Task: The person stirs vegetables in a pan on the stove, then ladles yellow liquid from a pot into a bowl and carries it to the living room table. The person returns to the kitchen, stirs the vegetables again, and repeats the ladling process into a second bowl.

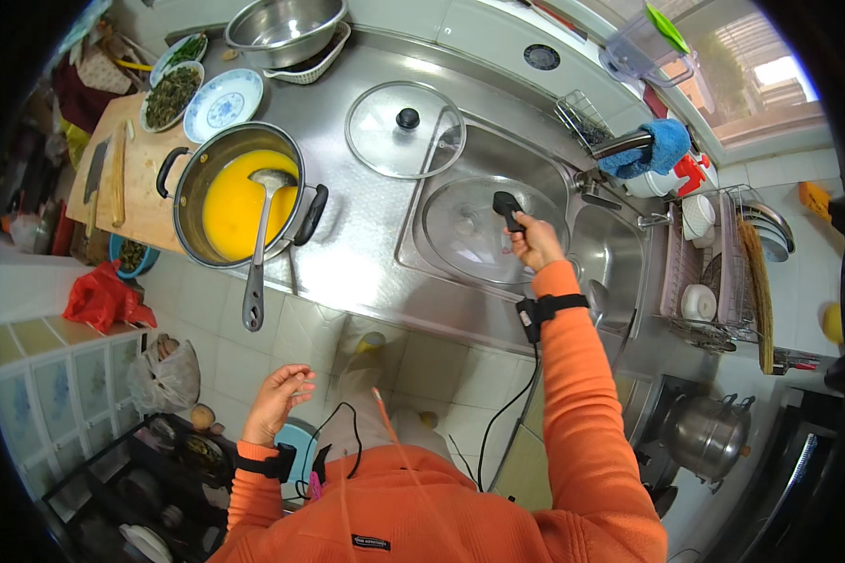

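My right hand (535,243) grips the black handle (508,210) of a large glass lid (465,243), which is over the left sink basin. My left hand (280,401) hangs over the floor before my body, fingers slightly curled and holding nothing. A smaller glass lid (380,144) with a black knob lies on the steel counter, partly over the sink's edge. Left of it stands a two-handled pot (183,224) with yellow liquid (229,218), and a slotted-handle metal ladle (259,260) leans in it, its handle hanging past the rim.
A wooden cutting board (141,176) bears a knife (96,169). Behind it are a plate of chopped greens (172,97), a blue-and-white plate (224,105) and a steel bowl (282,32). At right stand the faucet (591,186), a dish rack (729,260) and a steel pot (708,429).
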The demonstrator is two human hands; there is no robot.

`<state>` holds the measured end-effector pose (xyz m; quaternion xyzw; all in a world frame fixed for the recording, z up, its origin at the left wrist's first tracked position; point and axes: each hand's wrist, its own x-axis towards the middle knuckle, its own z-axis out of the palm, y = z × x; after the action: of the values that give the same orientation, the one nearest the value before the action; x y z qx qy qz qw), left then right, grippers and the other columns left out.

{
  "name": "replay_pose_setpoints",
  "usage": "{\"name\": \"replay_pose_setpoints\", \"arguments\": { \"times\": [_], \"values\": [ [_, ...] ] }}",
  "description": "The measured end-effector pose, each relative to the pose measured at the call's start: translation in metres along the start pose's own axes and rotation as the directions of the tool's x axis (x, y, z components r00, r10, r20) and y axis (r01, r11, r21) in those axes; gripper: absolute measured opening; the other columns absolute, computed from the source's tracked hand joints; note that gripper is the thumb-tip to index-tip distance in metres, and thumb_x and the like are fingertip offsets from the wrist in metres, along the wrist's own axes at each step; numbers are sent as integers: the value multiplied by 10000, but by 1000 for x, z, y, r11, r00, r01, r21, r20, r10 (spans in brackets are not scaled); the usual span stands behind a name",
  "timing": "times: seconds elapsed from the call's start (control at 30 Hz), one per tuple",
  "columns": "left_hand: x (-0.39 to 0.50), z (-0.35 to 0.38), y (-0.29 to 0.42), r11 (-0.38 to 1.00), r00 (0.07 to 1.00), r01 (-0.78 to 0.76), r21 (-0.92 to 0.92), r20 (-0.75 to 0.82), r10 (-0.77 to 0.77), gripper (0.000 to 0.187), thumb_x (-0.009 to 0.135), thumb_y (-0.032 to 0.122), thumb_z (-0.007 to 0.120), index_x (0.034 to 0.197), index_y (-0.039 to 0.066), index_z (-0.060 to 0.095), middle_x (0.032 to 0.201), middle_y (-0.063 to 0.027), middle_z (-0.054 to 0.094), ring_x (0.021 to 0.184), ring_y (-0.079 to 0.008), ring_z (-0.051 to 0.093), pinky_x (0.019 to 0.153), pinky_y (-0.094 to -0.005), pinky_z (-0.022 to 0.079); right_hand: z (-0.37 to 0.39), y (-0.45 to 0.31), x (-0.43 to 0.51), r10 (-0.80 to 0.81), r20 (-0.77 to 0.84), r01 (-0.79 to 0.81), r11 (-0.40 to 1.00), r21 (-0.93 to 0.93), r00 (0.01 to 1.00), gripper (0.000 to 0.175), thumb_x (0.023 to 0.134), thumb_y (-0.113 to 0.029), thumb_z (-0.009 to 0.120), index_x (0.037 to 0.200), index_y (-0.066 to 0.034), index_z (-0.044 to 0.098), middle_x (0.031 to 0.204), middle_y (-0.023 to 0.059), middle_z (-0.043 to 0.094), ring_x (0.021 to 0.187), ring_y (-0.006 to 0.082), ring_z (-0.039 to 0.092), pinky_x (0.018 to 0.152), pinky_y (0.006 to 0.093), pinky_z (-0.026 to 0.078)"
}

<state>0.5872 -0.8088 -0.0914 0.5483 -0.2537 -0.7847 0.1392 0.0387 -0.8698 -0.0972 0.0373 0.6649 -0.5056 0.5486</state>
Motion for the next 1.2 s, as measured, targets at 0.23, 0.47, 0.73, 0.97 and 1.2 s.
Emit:
{"name": "replay_pose_setpoints", "arguments": {
  "times": [0.23,0.47,0.73,0.97,1.2],
  "values": [
    [19,25,11,999,994,-24,21,105,22,256,990,157,531,1197,9,562,1119,-92,647,948,-168,650,843,-315,540,20,55,42,-4,-60,13,987,159,998,283,978,-225,564,1034,48,512,781,183,657,455,110,504,357,206,420],
    [40,62,24,992,976,-3,130,217,-25,263,984,134,529,1206,-6,552,1113,-102,646,942,-172,649,824,-306,540,-21,65,-12,-55,55,59,995,-82,997,348,963,-306,599,1046,32,581,1000,189,658,735,237,645,605,334,532],
    [58,117,26,958,927,14,286,356,-119,262,982,139,535,1201,-2,554,1116,-108,648,944,-179,649,821,-310,542,-174,162,-168,-755,-543,-478,347,-807,367,542,868,-201,636,1347,-34,446,1302,229,508,1160,384,543,901,493,462],
    [57,227,8,843,857,-116,525,482,-182,220,975,147,557,1153,23,587,1089,-97,658,897,-159,648,789,-291,536,-243,235,-173,-583,-665,-156,686,-711,467,300,909,-77,490,1207,-100,507,1142,170,575,980,389,597,811,473,515],
    [24,362,-84,754,712,-198,626,621,-329,219,979,152,554,1151,23,590,1079,-95,662,882,-157,648,789,-289,530,-315,260,-383,-579,-681,671,721,-170,449,460,972,-264,569,1393,-102,480,999,63,585,802,174,581,688,327,497]
  ]
}}
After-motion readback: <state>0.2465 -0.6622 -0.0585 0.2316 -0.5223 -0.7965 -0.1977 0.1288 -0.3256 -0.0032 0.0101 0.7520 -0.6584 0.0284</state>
